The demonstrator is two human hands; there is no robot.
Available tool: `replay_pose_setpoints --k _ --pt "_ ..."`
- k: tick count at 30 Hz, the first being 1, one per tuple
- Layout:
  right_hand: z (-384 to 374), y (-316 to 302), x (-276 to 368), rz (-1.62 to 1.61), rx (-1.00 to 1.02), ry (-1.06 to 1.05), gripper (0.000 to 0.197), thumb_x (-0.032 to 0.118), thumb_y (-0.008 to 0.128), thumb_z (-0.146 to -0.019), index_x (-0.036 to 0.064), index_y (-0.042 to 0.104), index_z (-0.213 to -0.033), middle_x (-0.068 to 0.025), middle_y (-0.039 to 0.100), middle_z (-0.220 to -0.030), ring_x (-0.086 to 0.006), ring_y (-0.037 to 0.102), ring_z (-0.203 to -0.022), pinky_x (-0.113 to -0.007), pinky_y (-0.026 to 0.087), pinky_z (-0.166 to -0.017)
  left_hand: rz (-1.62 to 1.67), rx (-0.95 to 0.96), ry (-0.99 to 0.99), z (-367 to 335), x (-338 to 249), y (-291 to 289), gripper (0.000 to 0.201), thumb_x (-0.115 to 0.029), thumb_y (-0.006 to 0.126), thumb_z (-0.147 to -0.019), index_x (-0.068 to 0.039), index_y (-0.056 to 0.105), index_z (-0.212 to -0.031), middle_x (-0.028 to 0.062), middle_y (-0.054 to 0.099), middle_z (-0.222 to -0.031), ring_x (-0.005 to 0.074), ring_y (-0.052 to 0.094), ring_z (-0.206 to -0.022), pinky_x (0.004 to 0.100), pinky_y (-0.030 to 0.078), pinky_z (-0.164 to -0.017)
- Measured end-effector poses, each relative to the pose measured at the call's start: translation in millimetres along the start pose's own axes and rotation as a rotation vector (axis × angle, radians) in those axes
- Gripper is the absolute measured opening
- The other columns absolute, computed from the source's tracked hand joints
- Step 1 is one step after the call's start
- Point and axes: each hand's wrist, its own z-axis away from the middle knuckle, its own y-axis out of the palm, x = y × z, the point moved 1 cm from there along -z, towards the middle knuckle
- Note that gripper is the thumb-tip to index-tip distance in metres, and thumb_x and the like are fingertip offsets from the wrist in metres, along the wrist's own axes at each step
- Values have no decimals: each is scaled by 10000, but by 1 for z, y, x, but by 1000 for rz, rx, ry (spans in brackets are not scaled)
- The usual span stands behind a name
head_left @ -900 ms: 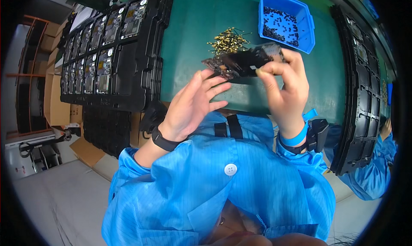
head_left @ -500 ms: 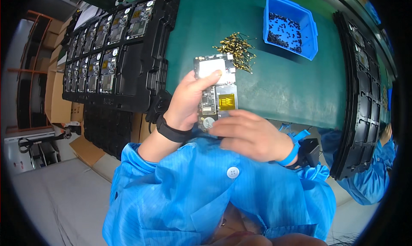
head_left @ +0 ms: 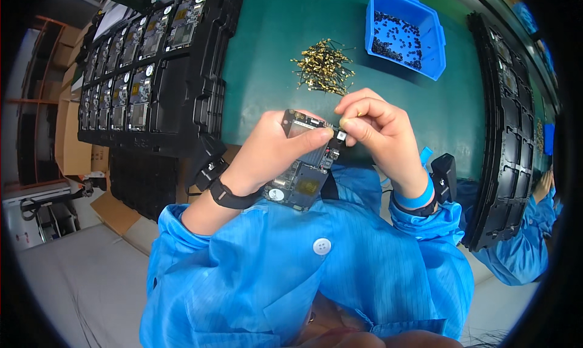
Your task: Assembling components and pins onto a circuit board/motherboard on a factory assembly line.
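My left hand grips a dark circuit board by its upper part, thumb lying across the face. The board is tilted, with a round white sticker at its lower end and a yellowish patch beside it. At the board's upper right corner, my right hand is closed in a pinch, its fingertips against or very near the edge. A tiny gold glint shows by those fingers; what they hold is too small to make out. Just beyond lies a heap of thin black leads with gold ends on the green mat.
A black tray of similar boards stands at the left, with one bare pocket near me. At the far right of centre sits a blue bin holding small black parts. Stacked black trays line the right side, by another person's blue sleeve.
The board has come lower and tilted over. My right hand has moved from its lower end up to its upper right corner and closed into a pinch.
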Motion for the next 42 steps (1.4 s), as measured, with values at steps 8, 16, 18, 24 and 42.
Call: replay_pose_setpoints --k 8,16,18,24,42 --pt "3 3 1 252 28 -66 17 2 568 -778 -8 560 -789 -40 527 -887 -100 516 -766 -223 431 -664 -52 0 40 8 5 2 231 -120 617 -776 16 591 -960 44 619 -814 75 562 -741 220 456 -663" --pt "1 6 2 432 11 -228 48 -21 594 -737 0 565 -769 -60 548 -824 -136 538 -736 -237 437 -638 -58 -24 32 12 6 5 205 -85 617 -770 9 580 -948 33 611 -812 63 549 -744 208 446 -662" --pt "1 5 2 428 10 -215 37 8 597 -746 -1 566 -764 -61 540 -837 -127 514 -749 -234 421 -659 -68 -38 43 12 6 6 226 -109 623 -767 19 590 -951 34 614 -781 57 541 -721 211 445 -639" --pt "1 5 4 463 -4 -210 48 31 603 -749 -1 568 -753 -62 536 -841 -126 497 -771 -234 403 -685 -144 -36 10 12 4 6 190 -72 616 -773 6 569 -940 28 606 -831 60 549 -751 195 441 -659" --pt "1 5 3 493 55 -276 71 -26 606 -721 14 570 -768 -63 542 -816 -168 539 -739 -253 436 -624 -126 -55 59 12 6 9 228 -106 615 -765 14 579 -955 63 626 -776 77 564 -729 223 452 -641"
